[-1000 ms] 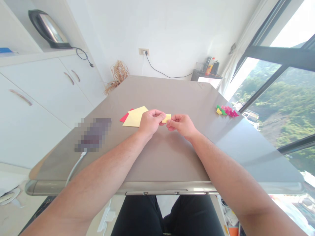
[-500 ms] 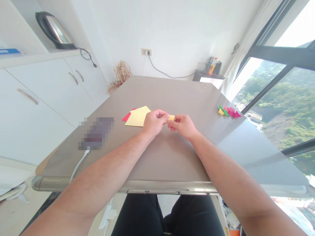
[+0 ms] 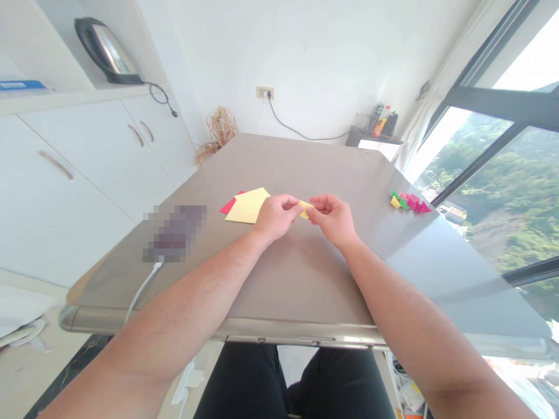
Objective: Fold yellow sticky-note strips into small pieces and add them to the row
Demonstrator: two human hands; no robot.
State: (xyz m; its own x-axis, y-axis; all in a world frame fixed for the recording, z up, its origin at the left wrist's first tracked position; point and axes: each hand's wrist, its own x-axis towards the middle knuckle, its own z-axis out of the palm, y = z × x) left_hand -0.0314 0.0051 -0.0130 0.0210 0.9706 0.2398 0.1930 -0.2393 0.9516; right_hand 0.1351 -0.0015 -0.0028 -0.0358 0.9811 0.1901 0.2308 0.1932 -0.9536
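Note:
Between my hands, above the middle of the table, is a small folded piece of yellow paper [image 3: 305, 209]. My left hand [image 3: 276, 217] pinches its left end between thumb and fingers. My right hand [image 3: 333, 217] has its thumb and fingers at the right end, closed on the paper. Just left of my left hand lie yellow paper sheets [image 3: 247, 206], partly covered by that hand. A red sheet [image 3: 227, 206] sticks out from beneath them.
Small folded paper pieces [image 3: 413, 202] in pink, green and yellow sit at the table's right side. A blurred dark device [image 3: 174, 233] with a white cable [image 3: 142, 291] lies at the left. A kettle [image 3: 109, 52] stands on the cabinet, and a window is at right.
The yellow paper has tilted, its right end lower. My right hand's fingers have lifted and loosened slightly, with the thumb still at the paper. The view has shifted a little.

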